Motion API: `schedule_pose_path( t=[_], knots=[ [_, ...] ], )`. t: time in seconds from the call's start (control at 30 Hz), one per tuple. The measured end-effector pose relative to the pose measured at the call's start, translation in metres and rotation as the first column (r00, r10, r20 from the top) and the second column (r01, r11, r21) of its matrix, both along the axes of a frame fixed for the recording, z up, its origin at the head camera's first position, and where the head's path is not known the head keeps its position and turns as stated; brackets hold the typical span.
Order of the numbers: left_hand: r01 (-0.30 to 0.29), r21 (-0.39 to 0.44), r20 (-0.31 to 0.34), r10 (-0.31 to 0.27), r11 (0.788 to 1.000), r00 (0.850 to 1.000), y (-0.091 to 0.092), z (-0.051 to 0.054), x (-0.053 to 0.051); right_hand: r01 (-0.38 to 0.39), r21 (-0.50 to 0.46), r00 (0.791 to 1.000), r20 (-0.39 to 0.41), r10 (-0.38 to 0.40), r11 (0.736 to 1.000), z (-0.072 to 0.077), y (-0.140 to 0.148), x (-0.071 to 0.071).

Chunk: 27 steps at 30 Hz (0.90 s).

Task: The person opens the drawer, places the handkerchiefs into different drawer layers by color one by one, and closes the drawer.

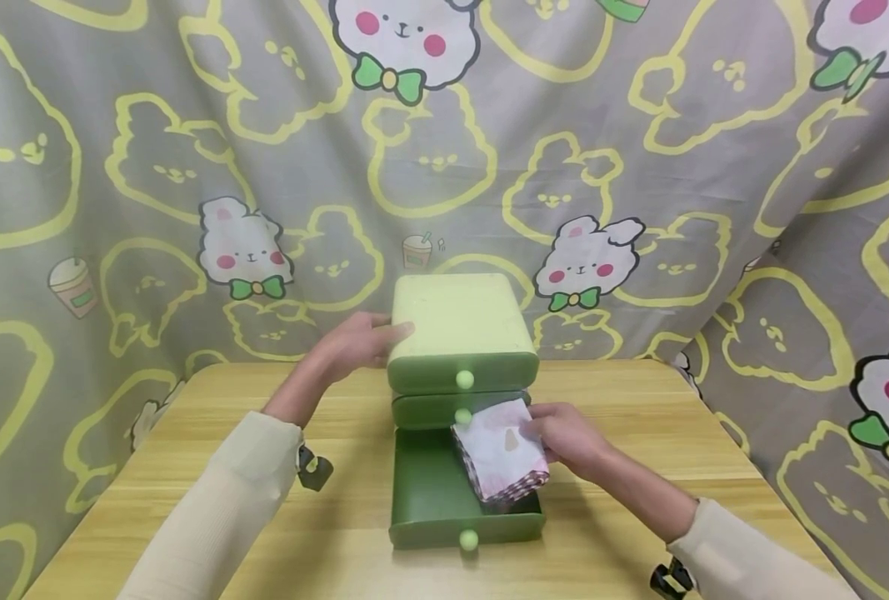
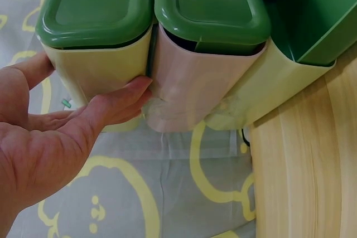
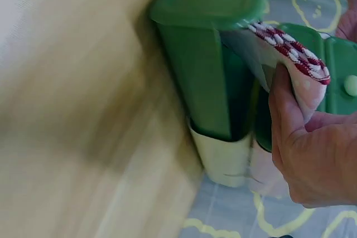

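Note:
A small drawer cabinet (image 1: 459, 312) has three stacked green-fronted drawers, each with a round pale knob. Its bottom drawer (image 1: 422, 479) is pulled out toward me. My left hand (image 1: 357, 343) rests against the left side of the top unit; in the left wrist view, the left hand (image 2: 61, 132) lies along its pale yellow casing (image 2: 100, 68). Over the right part of the bottom drawer, my right hand (image 1: 571, 437) pinches a folded cloth (image 1: 500, 450), white and pinkish with red-and-white edges. The right wrist view shows the cloth (image 3: 295, 59) between thumb and fingers of the right hand (image 3: 318, 154).
The cabinet stands on a light wooden table (image 1: 616, 533). Behind it and at both sides hangs a grey curtain (image 1: 309, 167) with yellow outlines and white cartoon animals. The middle drawer (image 1: 429, 412) sits slightly behind the top drawer's front (image 1: 422, 375).

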State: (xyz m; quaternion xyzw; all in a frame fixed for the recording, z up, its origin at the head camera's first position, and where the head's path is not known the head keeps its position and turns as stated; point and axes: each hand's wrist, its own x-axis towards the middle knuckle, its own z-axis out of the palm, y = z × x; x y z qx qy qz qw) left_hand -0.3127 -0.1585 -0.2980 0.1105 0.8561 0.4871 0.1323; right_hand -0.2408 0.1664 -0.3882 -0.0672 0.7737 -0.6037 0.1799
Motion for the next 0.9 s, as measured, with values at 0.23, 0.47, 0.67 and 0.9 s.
schedule_pose_path(
  t=[0.23,0.47,0.67,0.9],
  knots=[
    [0.002,-0.006,-0.004,-0.002,1.0,1.0,0.0,0.001,0.0,0.037,0.011,0.999,0.004,-0.037,0.999,-0.016,-0.011,0.005],
    [-0.001,-0.013,0.0,0.001,1.0,1.0,0.0,0.002,0.0,0.044,-0.035,0.999,0.029,-0.043,0.998,-0.028,-0.027,0.007],
    [-0.003,-0.012,0.009,0.004,1.0,1.0,-0.001,0.002,0.001,0.07,-0.082,0.996,0.06,-0.065,0.994,-0.038,-0.041,0.008],
    [-0.006,-0.007,0.015,0.007,1.0,1.0,-0.001,0.001,0.001,0.085,-0.109,0.993,0.086,-0.076,0.99,-0.046,-0.053,0.009]
  ],
)
